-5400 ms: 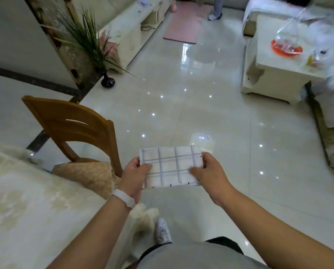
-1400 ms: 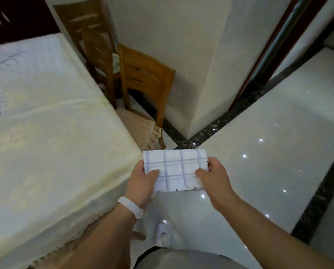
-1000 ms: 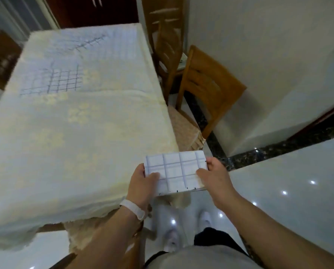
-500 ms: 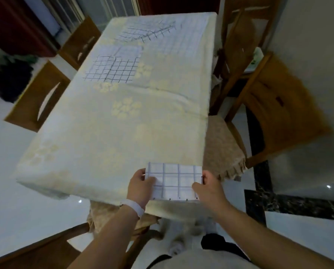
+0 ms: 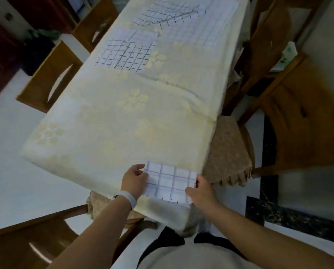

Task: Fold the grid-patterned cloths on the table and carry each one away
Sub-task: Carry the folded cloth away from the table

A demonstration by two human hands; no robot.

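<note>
Being held over the near edge of the covered table (image 5: 111, 133), the folded grid cloth (image 5: 170, 181) is being gripped from both sides in the head view. Its left edge is being clamped by the left hand (image 5: 134, 181), with the thumb on top, and its right edge is being pinched by the right hand (image 5: 201, 188). Whether the cloth is touching the table top or is just above it cannot be told. A white wristband (image 5: 127, 197) is being worn on the left wrist. Farther along the table, a dark-lined cloth (image 5: 125, 55) is lying spread out, and a crumpled cloth (image 5: 172, 16) is lying at the far end. A left chair (image 5: 49, 78) and a right chair (image 5: 302, 113) are standing beside the table.
</note>
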